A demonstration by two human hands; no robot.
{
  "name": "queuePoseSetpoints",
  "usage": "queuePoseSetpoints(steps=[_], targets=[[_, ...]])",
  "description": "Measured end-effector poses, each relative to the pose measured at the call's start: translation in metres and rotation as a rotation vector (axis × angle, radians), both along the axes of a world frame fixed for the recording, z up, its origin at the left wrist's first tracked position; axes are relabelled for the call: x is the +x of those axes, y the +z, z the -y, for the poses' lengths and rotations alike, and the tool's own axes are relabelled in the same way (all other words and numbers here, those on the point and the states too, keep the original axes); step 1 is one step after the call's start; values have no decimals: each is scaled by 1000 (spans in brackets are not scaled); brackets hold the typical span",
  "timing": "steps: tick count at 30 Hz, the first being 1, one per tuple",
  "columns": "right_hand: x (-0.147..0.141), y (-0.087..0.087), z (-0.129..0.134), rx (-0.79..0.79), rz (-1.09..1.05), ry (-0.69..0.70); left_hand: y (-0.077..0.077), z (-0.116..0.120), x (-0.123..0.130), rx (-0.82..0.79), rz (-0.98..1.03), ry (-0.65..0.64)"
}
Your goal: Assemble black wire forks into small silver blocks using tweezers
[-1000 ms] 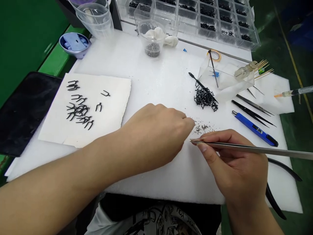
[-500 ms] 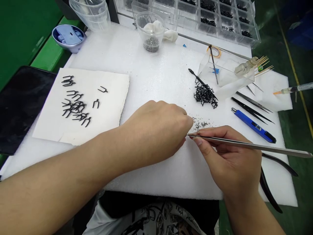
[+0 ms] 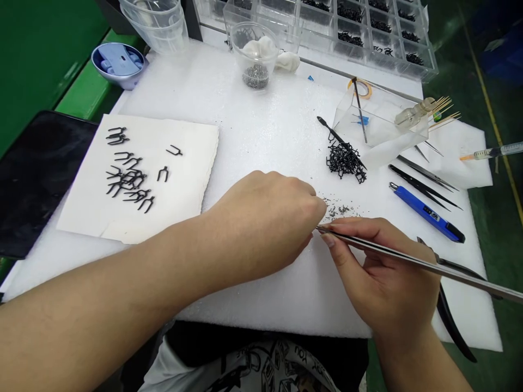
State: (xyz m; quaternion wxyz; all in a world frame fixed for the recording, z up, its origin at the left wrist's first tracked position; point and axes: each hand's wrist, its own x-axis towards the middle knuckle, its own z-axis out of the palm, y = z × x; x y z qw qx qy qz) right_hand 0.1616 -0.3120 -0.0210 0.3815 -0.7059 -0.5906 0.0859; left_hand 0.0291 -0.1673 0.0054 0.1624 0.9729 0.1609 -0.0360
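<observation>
My left hand [image 3: 269, 223] is closed, knuckles up, above the white foam mat [image 3: 261, 136]; its fingertips and whatever they pinch are hidden. Between thumb and fingers, my right hand [image 3: 388, 267] grips long metal tweezers [image 3: 408, 256], whose tips meet the left hand's fingers. Just beyond both hands lie tiny metal bits [image 3: 339, 211] scattered on the mat. Farther back is a heap of small black wire pieces [image 3: 345, 160] with a thin black tool [image 3: 330, 130] partly in it. Several black forked pieces [image 3: 133, 179] rest on a white sheet [image 3: 183, 201] at the left.
On the right lie a blue cutter knife [image 3: 427, 212], black tweezers [image 3: 425, 187], black-handled pliers [image 3: 453, 326] and a syringe [image 3: 494, 152]. A clear cup [image 3: 255, 60] and a compartment box [image 3: 368, 41] stand at the back. A dark tablet [image 3: 36, 179] is on the left.
The tweezers' rear end has swung down and toward me, while their tips stay at the left hand's fingers. The whole view has shifted slightly.
</observation>
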Motion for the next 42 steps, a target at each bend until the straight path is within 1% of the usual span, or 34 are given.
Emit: queuePoseSetpoints(steps=[5,10,12,18,20,23,25,30,33,39,42], targets=[[0,0,0,26,19,58,-2,1,-1,0,28,-4],[0,1,-4,48,87,109,-5,-1,-2,-73,43,11],[-1,1,-5,36,89,119,-5,-2,-2,-143,23,61],[-1,2,-6,31,82,151,2,-9,-2,-465,-33,247],[-1,3,-5,14,73,150,4,-12,-1,-552,-54,264],[-1,3,-5,-1,58,153,6,-16,1,-646,-66,257],[-2,4,-5,-9,47,160,5,-16,2,-661,-74,273],[-4,5,-7,-39,35,157,5,-15,3,-642,-111,315],[-4,6,-6,-51,50,119,6,-16,3,-645,-118,301],[-3,5,-5,-18,38,31,5,-20,2,-666,-97,277],[-3,4,-5,-33,32,33,5,-21,1,-656,-91,260]])
